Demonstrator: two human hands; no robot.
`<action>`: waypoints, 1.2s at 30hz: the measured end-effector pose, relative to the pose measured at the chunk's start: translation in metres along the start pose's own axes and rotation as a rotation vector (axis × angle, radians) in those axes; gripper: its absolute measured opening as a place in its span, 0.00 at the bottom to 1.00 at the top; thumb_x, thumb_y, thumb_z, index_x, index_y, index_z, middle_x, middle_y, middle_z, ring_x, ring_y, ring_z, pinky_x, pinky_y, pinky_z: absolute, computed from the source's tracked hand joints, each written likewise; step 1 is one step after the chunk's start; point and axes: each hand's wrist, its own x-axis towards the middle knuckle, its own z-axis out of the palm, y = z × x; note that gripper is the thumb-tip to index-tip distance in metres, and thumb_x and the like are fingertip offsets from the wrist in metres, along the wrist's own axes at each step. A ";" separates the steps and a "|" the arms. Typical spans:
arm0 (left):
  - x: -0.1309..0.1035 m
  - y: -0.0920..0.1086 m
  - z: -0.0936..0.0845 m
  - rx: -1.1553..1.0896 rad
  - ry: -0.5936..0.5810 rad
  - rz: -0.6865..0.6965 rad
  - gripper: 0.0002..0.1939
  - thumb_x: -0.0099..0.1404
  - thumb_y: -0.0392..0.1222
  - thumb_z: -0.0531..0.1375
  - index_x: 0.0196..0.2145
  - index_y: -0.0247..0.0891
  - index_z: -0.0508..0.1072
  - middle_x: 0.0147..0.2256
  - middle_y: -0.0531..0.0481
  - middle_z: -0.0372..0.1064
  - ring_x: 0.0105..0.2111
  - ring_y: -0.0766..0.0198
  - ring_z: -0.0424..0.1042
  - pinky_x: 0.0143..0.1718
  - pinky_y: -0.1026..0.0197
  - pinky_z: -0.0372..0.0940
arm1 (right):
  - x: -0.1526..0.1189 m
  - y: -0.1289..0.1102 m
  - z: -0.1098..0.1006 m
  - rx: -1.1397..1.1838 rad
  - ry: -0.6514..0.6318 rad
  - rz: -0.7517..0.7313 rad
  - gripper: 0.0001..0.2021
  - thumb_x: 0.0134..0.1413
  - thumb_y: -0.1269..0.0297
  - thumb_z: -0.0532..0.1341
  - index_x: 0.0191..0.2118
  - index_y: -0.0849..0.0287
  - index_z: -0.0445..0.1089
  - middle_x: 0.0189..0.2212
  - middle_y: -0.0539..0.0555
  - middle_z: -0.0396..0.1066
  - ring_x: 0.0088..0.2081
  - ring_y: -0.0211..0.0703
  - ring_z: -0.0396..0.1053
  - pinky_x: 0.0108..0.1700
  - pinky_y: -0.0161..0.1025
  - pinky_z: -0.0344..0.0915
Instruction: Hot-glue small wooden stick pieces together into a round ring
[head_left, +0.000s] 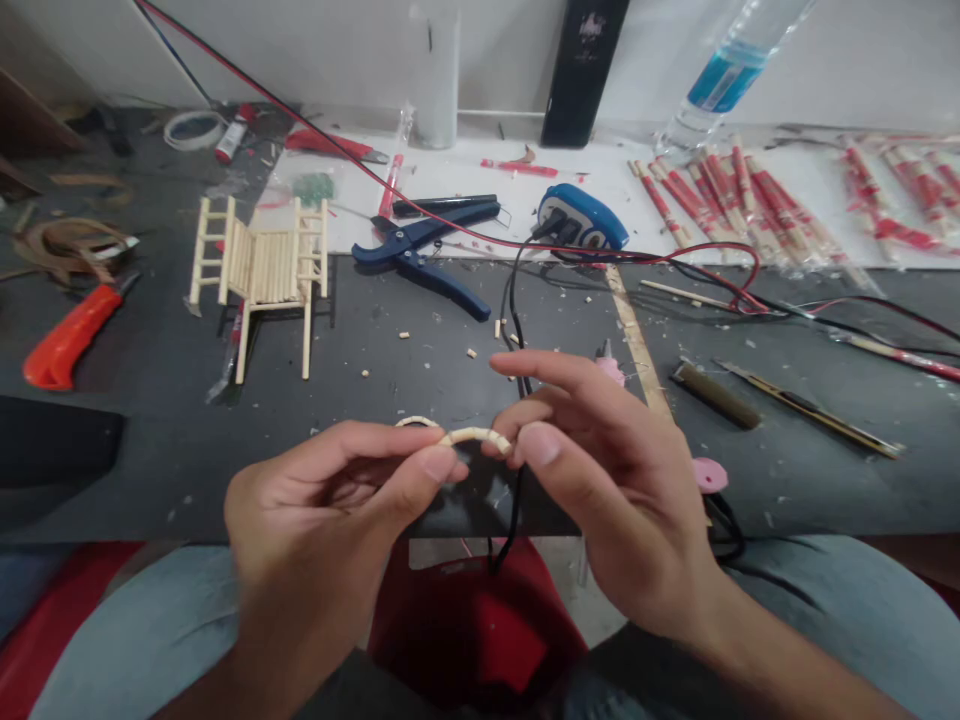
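Note:
My left hand (337, 510) pinches a thin curved strip of short pale wooden pieces (474, 434) between thumb and fingers. Part of the strip's curve shows behind the fingertips, and the rest is hidden by them. Just right of the strip's free end is my right hand (607, 470), its index finger stretched out and its thumb apart. Its other fingertips are close behind that end; whether they touch it is unclear. Beyond the hands, at left, a small chair-like model of pale wooden sticks (270, 265) stands on the dark tabletop (360, 350).
Blue cutters (431, 255) lie behind the hands, near a blue-and-white device (581, 220). Cables (517, 300) cross the table. An orange-handled tool (71, 335) is at left. A craft knife (810, 408), red-wrapped stick bundles (750, 195) and a water bottle (727, 80) are at right.

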 end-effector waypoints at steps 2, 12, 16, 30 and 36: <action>0.001 0.000 0.001 0.049 0.035 -0.022 0.09 0.54 0.36 0.75 0.28 0.52 0.87 0.27 0.59 0.84 0.26 0.62 0.84 0.30 0.69 0.79 | 0.001 0.001 0.000 -0.189 0.005 -0.133 0.13 0.63 0.71 0.65 0.52 0.56 0.74 0.36 0.50 0.80 0.36 0.38 0.76 0.40 0.36 0.74; 0.011 -0.016 -0.013 0.333 0.038 0.120 0.09 0.57 0.41 0.76 0.33 0.57 0.87 0.30 0.66 0.84 0.28 0.70 0.83 0.32 0.74 0.76 | 0.014 0.011 0.015 -0.373 0.027 -0.004 0.05 0.61 0.74 0.66 0.37 0.59 0.80 0.30 0.46 0.82 0.29 0.32 0.76 0.32 0.28 0.69; 0.023 -0.026 -0.033 0.501 -0.008 0.165 0.10 0.63 0.44 0.72 0.42 0.57 0.85 0.39 0.63 0.85 0.36 0.65 0.84 0.42 0.66 0.78 | 0.023 0.027 0.022 -0.388 0.014 0.085 0.05 0.62 0.71 0.66 0.37 0.58 0.81 0.30 0.47 0.82 0.30 0.35 0.77 0.33 0.30 0.68; 0.028 -0.050 -0.046 1.034 -0.148 0.496 0.08 0.69 0.45 0.64 0.45 0.48 0.77 0.44 0.50 0.82 0.46 0.48 0.79 0.47 0.46 0.68 | 0.031 0.046 0.034 -0.507 0.013 0.061 0.05 0.57 0.75 0.67 0.32 0.59 0.79 0.30 0.47 0.75 0.32 0.36 0.70 0.36 0.35 0.64; 0.026 -0.052 -0.046 1.074 -0.144 0.546 0.08 0.70 0.45 0.64 0.46 0.46 0.77 0.45 0.46 0.82 0.47 0.45 0.80 0.49 0.43 0.68 | 0.035 0.043 0.036 -0.524 -0.047 0.148 0.06 0.57 0.75 0.67 0.31 0.58 0.80 0.29 0.48 0.75 0.33 0.39 0.72 0.39 0.38 0.65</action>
